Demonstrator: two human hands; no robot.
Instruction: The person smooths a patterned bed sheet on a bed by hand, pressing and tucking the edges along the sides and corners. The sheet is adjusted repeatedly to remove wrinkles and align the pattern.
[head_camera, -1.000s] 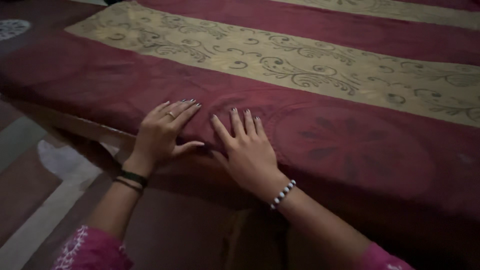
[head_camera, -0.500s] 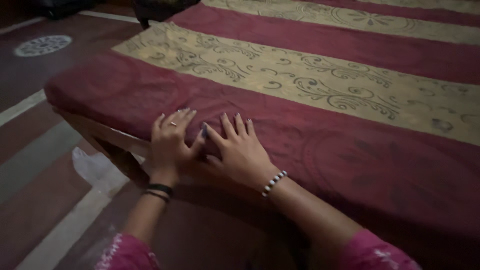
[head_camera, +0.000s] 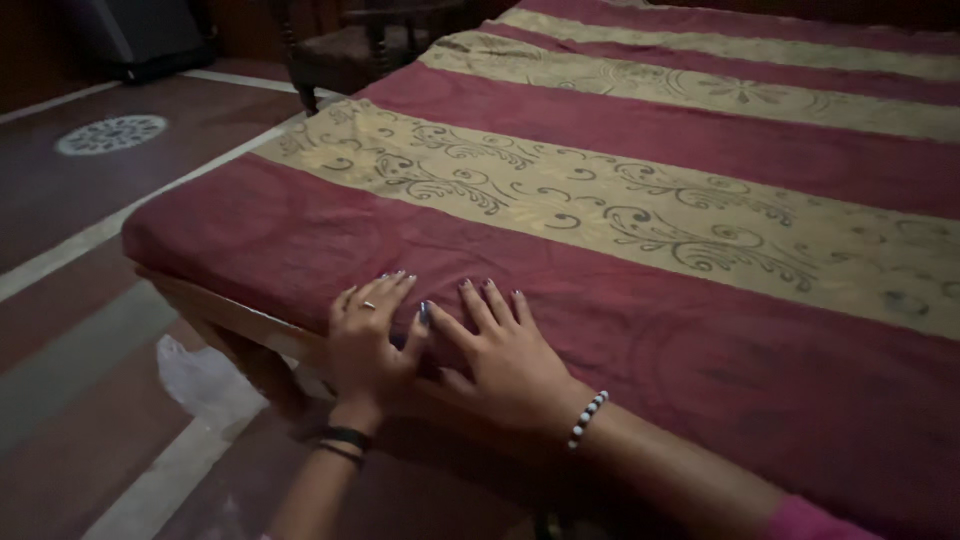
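Head view, dim light. We list a bed (head_camera: 210, 300) covered by a bedspread (head_camera: 640, 130) in dark red and gold stripes, the gold bands printed with scrolling vines. The cloth lies flat over the mattress and hangs over the near edge, where a strip of pale wooden frame shows under it.

Left hand (head_camera: 368, 345): palm down on the red band at the near edge of the bedspread, fingers (head_camera: 390, 290) spread and flat, gripping nothing; a ring on one finger, dark bands on the wrist.

Right hand (head_camera: 510, 360): palm down just beside the left, fingers (head_camera: 490, 305) apart and flat on the cloth, thumb tip touching or nearly touching the left thumb; we cannot tell which. A bracelet (head_camera: 587, 420) of black and white beads sits on the wrist. A pink sleeve (head_camera: 810, 522) shows at the lower right.

Surroundings: floor (head_camera: 70, 330) in dark red with pale stripes and a round pale motif at far left; a white bag (head_camera: 200, 380) on the floor beside the bed corner; a dark wooden chair (head_camera: 350, 50) past the far corner.
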